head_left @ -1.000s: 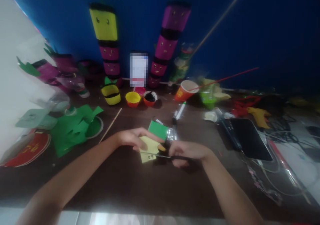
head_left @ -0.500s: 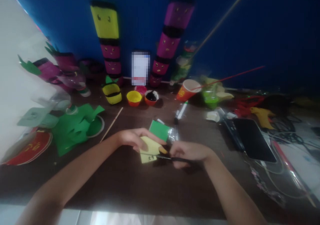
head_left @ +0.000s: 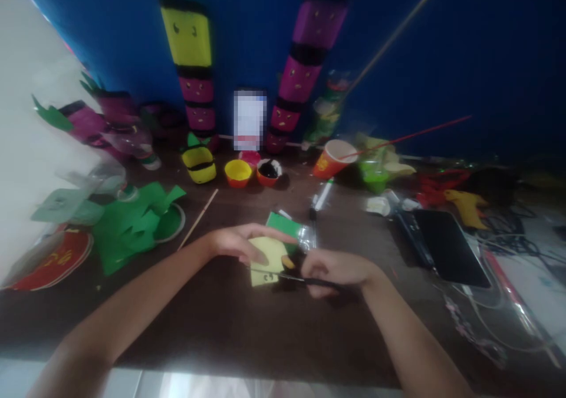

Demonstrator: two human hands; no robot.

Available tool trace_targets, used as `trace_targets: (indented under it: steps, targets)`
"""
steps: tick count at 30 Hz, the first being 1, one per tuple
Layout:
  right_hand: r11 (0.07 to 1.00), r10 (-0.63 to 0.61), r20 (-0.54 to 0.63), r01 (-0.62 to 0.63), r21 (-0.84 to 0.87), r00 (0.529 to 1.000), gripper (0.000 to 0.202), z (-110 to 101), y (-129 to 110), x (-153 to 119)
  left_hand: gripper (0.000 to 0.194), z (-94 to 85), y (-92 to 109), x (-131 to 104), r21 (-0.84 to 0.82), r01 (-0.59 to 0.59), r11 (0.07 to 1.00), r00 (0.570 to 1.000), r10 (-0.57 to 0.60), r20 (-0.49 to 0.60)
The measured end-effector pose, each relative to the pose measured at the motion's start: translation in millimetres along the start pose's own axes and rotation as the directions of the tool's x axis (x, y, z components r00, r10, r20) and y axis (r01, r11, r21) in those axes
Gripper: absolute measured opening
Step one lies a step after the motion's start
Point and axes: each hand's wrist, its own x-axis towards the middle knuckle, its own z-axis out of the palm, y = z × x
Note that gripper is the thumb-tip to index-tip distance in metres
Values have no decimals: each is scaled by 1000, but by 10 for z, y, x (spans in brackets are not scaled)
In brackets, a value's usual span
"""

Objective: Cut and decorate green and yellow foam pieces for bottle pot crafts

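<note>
Centrally, yellow paper (head_left: 269, 253): held at the middle of the clock, above or on the brown bench (head_left: 212, 321), which of the two cannot be told; small dark marks are borne near its 6 o'clock edge.
Left hand (head_left: 234, 243): clamped on the yellow paper from between 9 and 10 o'clock, with one finger stretched along its far side.
Right hand (head_left: 331, 270): closed around the handle of the scissors at 3 o'clock, well clear of the left hand.
Scissors (head_left: 321, 282): pointed toward 9 o'clock, the metal laid across the lower part of the yellow paper; the gap between the blades is too blurred to be told.
Green paper (head_left: 280, 224): placed just beside, at 1 o'clock.
Wooden stick (head_left: 198, 219): laid slantwise between 9 and 10 o'clock, near the green sheets (head_left: 128, 227) heaped farther out at 9.
Cups: a yellow cup (head_left: 237, 173) is stood at 11 o'clock, a dark-filled cup (head_left: 268, 171) at 12.
Phone (head_left: 250, 121): propped upright near 12 o'clock, flanked by two tall banded stacks (head_left: 297, 79).
Black-screened device (head_left: 451, 247): laid well apart at 3 o'clock.
</note>
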Motion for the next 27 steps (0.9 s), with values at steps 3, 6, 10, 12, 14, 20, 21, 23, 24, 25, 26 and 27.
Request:
trace_targets:
  steps: [3, 6, 10, 12, 14, 20, 21, 23, 24, 25, 26, 27]
  targets:
    - [1000, -9, -4, 9, 5, 1000, 35, 2, -17, 2, 67, 7, -4, 8, -10, -42, 999, 999, 42, -20]
    - [1000, 10, -9, -10, 11, 1000, 31, 5, -41, -7, 69, 25, 3, 13, -28, -71, 997, 997, 70, -45]
    - [999, 9, -97, -5, 47, 995, 29, -2, -67, -60, 66, 24, -18, 43, -134, -168, 977, 983, 155, -100]
    - [998, -5, -184, 17, 64, 983, 32, -12, -70, -93, 63, -8, -51, 77, -167, -279, 946, 954, 254, -156]
    - [996, -25, -285, 48, 74, 958, 36, -22, -69, -113, 61, -53, -85, 117, -142, -415, 899, 890, 369, -266]
    - [995, -42, -519, 83, 57, 854, 42, -13, -88, -55, 71, -59, -118, 205, 187, -530, 827, 657, 540, -526]
    - [996, -42, -530, 78, 45, 847, 43, -3, -96, -36, 71, -42, -117, 212, 235, -506, 830, 644, 545, -537]
    - [997, -48, -552, 69, 18, 832, 44, 18, -106, -2, 69, -13, -116, 221, 282, -464, 840, 647, 539, -540]
    - [998, -47, -566, 63, 9, 823, 45, 28, -108, 12, 68, -6, -118, 224, 282, -453, 846, 656, 531, -537]
    - [998, -43, -579, 56, 4, 814, 46, 35, -107, 23, 66, -3, -120, 227, 273, -448, 851, 665, 522, -534]
    - [999, -37, -588, 47, 2, 808, 46, 40, -104, 31, 65, -5, -124, 230, 260, -446, 856, 671, 513, -536]
    - [999, -31, -592, 40, 3, 805, 46, 41, -98, 37, 63, -9, -127, 232, 248, -447, 859, 673, 506, -539]
